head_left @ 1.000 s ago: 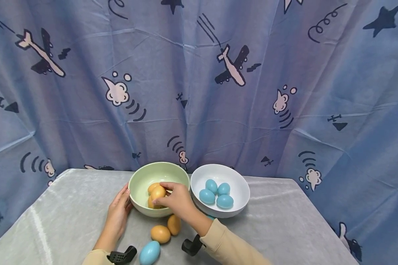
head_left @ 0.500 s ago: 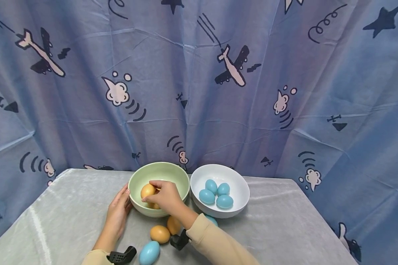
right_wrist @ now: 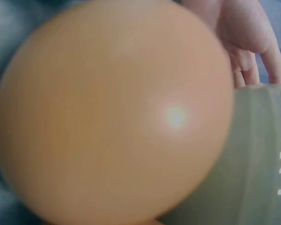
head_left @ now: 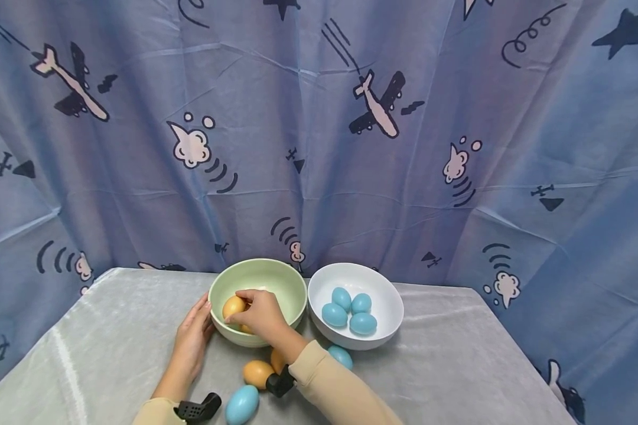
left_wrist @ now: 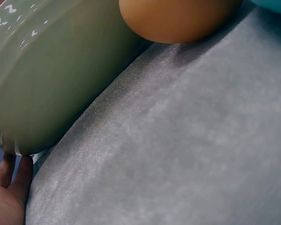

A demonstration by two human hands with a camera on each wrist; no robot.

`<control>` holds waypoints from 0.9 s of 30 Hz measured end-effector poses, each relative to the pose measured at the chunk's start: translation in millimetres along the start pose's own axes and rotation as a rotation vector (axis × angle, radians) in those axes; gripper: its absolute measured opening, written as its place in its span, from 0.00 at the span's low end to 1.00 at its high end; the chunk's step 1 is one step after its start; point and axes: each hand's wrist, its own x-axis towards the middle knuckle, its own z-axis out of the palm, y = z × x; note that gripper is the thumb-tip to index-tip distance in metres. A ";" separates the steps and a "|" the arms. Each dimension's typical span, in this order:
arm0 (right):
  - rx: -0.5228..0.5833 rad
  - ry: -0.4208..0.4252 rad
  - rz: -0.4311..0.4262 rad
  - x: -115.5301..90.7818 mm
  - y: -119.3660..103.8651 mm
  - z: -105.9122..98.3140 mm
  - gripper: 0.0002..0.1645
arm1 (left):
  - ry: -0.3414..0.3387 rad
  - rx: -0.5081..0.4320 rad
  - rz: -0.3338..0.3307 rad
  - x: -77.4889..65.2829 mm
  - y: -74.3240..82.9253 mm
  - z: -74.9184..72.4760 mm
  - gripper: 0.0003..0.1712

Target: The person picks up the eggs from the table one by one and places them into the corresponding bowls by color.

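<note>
Counter, covered in pale grey cloth, carrying:

- Blue egg, one: nearest item, left of the counter's middle.
- Yellow egg, loose: just beyond the blue one; contact cannot be told.
- Yellow egg, second loose: just behind, partly hidden by the black wrist mount of the right arm.
- Blue egg, another: further toward the right edge, in front of the white bowl, partly hidden by the beige sleeve.
- Left hand: fingers fairly straight, laid against the green bowl's outer wall on the side facing the counter's left edge.
- Right hand: reaching into the green bowl, thumb and fingers pinching the held yellow egg, inside the bowl's left part.
- Green bowl: upright, near the far edge; more yellow shows below the hand, mostly hidden.
- White bowl: upright, just beside it toward the far right corner; contains four blue eggs.

Behind the far edge: blue curtain, aeroplane print.
</note>
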 end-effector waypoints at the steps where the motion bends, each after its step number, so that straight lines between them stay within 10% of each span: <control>1: -0.015 -0.003 0.005 0.2 0.4 0.3 0.33 | 0.000 0.000 0.000 -0.1 0.5 0.3 0.37; 27: -0.186 -0.059 -0.017 1.4 2.9 1.9 0.32 | -0.019 -0.007 0.005 -0.9 0.8 -0.8 0.38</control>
